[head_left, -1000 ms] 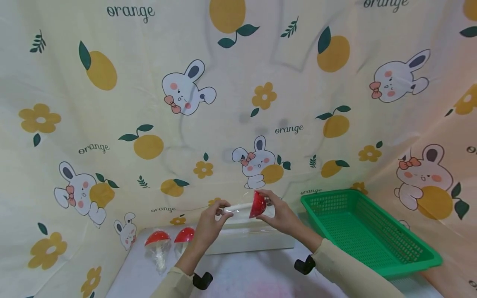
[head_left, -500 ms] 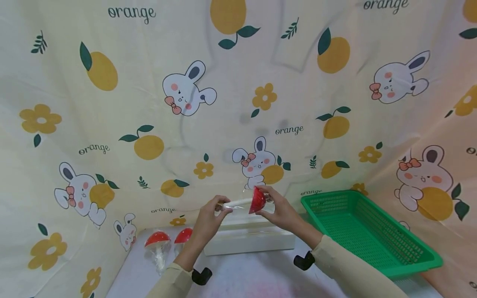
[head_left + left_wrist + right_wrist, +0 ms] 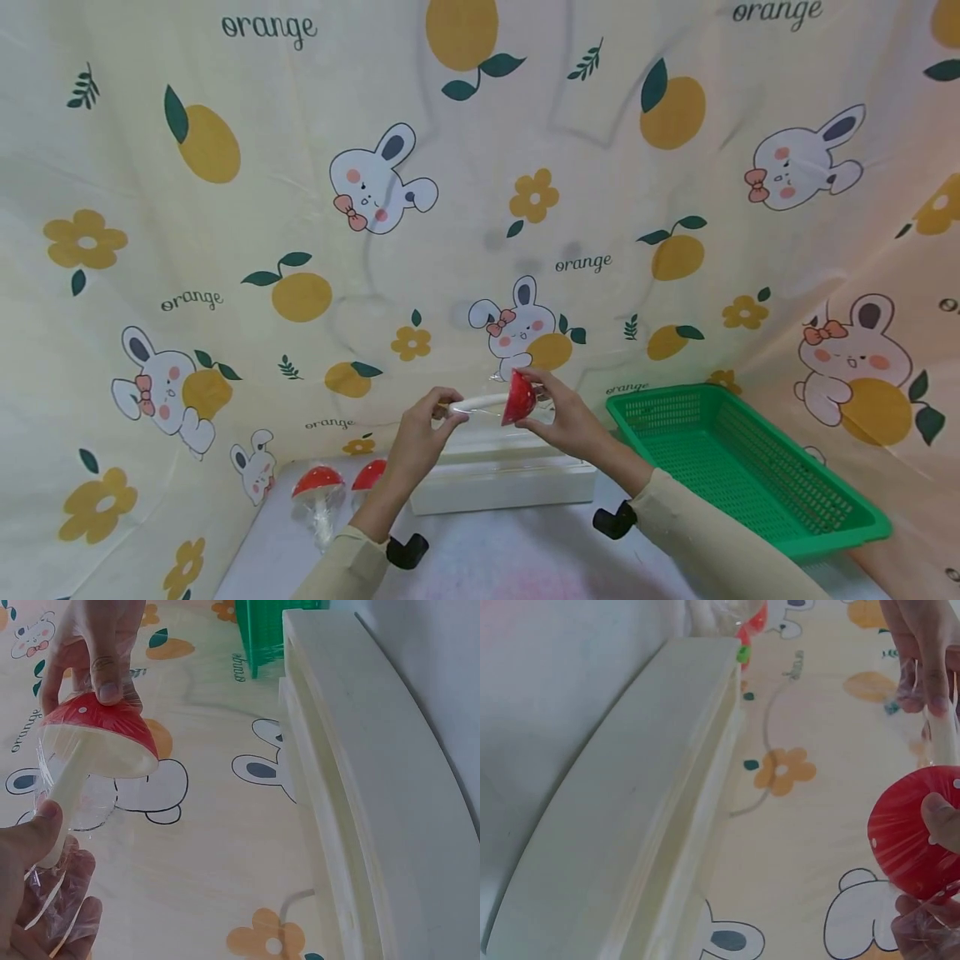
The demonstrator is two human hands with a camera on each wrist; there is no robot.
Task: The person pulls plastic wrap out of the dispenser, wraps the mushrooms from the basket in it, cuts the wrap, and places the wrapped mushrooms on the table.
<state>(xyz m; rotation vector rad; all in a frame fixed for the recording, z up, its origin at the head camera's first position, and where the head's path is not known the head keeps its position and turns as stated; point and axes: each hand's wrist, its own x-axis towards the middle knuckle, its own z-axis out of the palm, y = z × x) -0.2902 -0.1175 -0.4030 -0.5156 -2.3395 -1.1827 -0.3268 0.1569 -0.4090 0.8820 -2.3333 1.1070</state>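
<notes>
A toy mushroom (image 3: 517, 398) with a red, white-spotted cap and a white stem is held sideways in the air, wrapped in clear plastic film. My left hand (image 3: 420, 435) pinches the end of the stem, with crinkled film about its fingers. At the other end, my right hand (image 3: 564, 421) grips the red cap, its thumb on the cap in the right wrist view. Below the held mushroom stands a long white box (image 3: 502, 490), with a slot along its top in both wrist views. Two more film-wrapped mushrooms, a left one (image 3: 318, 492) and a right one (image 3: 368, 475), lie left of the box.
A green plastic basket (image 3: 821, 543) stands on the right side of the white table (image 3: 517, 542). Behind the table hangs a cream cloth (image 3: 465, 250) printed with rabbits and oranges.
Both hands have risen slightly with the mushroom between them. Its stem now lies nearer to level with the cap end a little higher. The grips look the same.
</notes>
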